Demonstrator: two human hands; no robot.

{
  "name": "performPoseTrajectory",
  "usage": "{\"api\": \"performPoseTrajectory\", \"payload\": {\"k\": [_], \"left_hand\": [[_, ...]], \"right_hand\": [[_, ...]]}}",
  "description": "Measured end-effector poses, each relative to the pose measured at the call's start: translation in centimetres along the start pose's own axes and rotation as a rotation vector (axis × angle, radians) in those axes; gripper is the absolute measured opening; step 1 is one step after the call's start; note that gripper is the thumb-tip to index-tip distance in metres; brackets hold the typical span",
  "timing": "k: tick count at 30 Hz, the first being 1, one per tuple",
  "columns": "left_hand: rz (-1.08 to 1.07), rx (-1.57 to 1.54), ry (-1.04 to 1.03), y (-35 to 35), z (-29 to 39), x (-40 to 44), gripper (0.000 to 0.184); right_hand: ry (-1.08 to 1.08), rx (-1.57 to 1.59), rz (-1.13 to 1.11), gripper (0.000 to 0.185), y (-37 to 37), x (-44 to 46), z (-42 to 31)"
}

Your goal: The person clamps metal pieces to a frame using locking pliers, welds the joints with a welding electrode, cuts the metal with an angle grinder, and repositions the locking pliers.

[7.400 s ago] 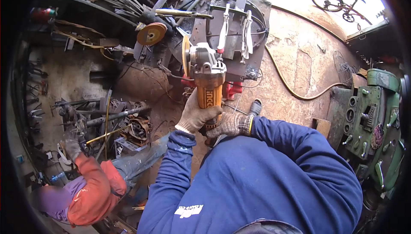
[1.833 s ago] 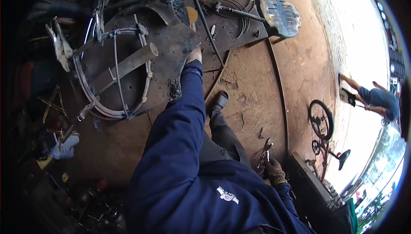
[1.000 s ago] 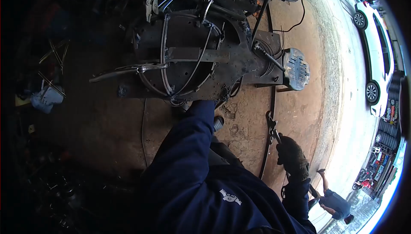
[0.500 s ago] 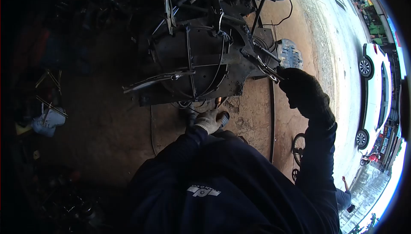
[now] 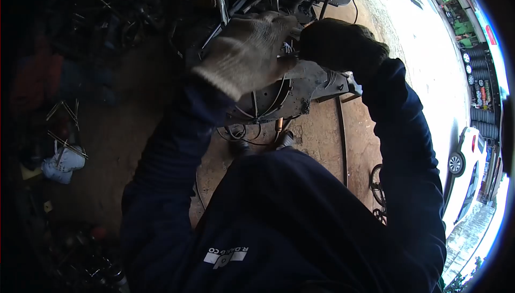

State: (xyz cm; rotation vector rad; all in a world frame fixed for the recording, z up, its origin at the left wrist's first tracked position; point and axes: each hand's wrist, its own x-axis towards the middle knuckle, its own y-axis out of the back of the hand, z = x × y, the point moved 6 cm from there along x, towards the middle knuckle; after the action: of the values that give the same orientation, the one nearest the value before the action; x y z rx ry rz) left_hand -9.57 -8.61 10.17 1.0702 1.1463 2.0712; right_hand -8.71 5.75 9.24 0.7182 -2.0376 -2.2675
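Brown floor (image 5: 316,143) spreads beneath a dark metal plate (image 5: 296,98), and out on the bright road to the right stands a white car (image 5: 465,168). Above the plate, my gloved left hand (image 5: 249,51) reaches across toward my gloved right hand (image 5: 338,43), so the two nearly meet. Between them shows a small bit of metal (image 5: 294,34), just past my left fingertips and against the inner side of the right; most of it is hidden, so I can't tell its long axis or which hand is nearer. My right fingers look curled, my left ones bent with the thumb below, but shade and blur keep me from telling whether either grips it. Below my hands lies the round frame (image 5: 255,103), partly covered by my left.
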Motion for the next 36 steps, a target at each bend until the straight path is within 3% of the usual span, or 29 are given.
{"api": "performPoseTrajectory", "payload": {"k": [1,2,4,5,6,7,8,10,12,13,15,17,19,22,24,25,26,27,28,29,32,34,36], "left_hand": [[-0.143,-0.013,0.065,-1.3,-1.0,1.4,0.05],[-0.135,-0.009,0.073,-1.6,-1.6,2.5,0.05],[-0.647,-0.063,0.025,-5.3,-1.9,3.4,0.034],[-0.655,-0.057,0.027,-6.9,-2.7,3.8,0.034],[-0.572,0.004,-0.173,-8.7,-2.8,3.9,0.032],[-0.486,0.064,-0.375,-9.5,-2.4,3.8,0.033],[-0.498,0.068,-0.38,-9.1,-2.1,3.7,0.033],[-0.419,-0.085,-0.106,-7.6,-2.7,3.5,0.015],[-0.39,0.096,-0.117,-7.2,-3.1,3.7,0.018],[-0.369,0.127,-0.218,-7.6,-2.9,3.4,0.019],[-0.353,0.157,-0.323,-8.3,-2.8,2.6,0.021],[-0.422,-0.102,-0.109,-8.6,-3.8,2.5,0.021],[-0.403,-0.053,-0.191,-8.1,-3.4,2.9,0.026],[-0.34,0.078,-0.291,-8.0,-2.9,3.5,0.031],[-0.312,0.152,-0.306,-8.0,-3.3,3.2,0.032],[-0.331,0.072,-0.137,-7.1,-4.0,3.4,0.034],[-0.347,-0.007,0.032,-6.5,-4.9,3.3,0.035],[-0.347,-0.008,0.035,-6.6,-5.1,3.1,0.035],[-0.355,-0.119,0.116,-6.7,-5.7,2.9,0.035],[-0.363,-0.233,0.2,-6.7,-5.9,2.7,0.034],[-0.444,-0.188,0.19,-6.6,-4.3,2.6,0.029],[-0.397,-0.253,0.176,-7.2,-4.2,2.7,0.03],[-0.474,-0.201,0.27,-8.1,-5.0,2.6,0.034]], "right_hand": [[0.007,-0.008,0.004,0.033,0.3,0.4,-0.6],[0.025,-0.019,0.038,0.035,0.7,0.7,-1.1],[0.052,-0.026,0.077,0.037,0.2,1.2,-0.7],[0.15,-0.032,0.261,0.032,-0.2,1.7,-0.6],[0.243,-0.034,0.448,0.03,-0.4,1.7,-0.3],[0.236,-0.022,0.457,0.03,-0.5,1.7,0.2],[0.155,0.128,0.366,0.031,-0.7,2.1,1.0],[0.086,0.288,0.267,0.032,-0.4,1.7,0.9],[-0.235,0.777,-0.001,0.027,-0.9,0.5,1.1],[-0.232,0.787,-0.003,0.027,-2.2,1.1,1.0],[0.025,0.402,0.6,0.024,-1.9,1.9,0.5],[0.08,0.416,0.577,0.024,-1.4,2.5,0.8],[0.141,0.425,0.55,0.024,-0.8,2.7,0.4],[0.064,0.393,0.472,0.03,0.4,2.7,0.2],[-0.013,0.555,0.582,0.047,0.9,0.9,0.4],[-0.013,0.559,0.577,0.047,0.4,-0.1,0.0],[-0.057,0.483,0.812,0.053,0.6,-2.1,0.1],[-0.102,0.398,1.046,0.061,0.7,-3.9,0.4],[-0.094,0.395,1.045,0.061,-0.4,-3.8,0.9],[-0.171,0.777,1.049,0.064,-2.4,-3.5,2.5],[-0.295,1.273,0.896,0.086,-6.6,-1.9,3.7],[-0.231,1.888,0.741,0.109,-10.6,0.3,2.5],[-0.244,1.628,0.8,0.123,-11.0,0.7,2.8]]}}
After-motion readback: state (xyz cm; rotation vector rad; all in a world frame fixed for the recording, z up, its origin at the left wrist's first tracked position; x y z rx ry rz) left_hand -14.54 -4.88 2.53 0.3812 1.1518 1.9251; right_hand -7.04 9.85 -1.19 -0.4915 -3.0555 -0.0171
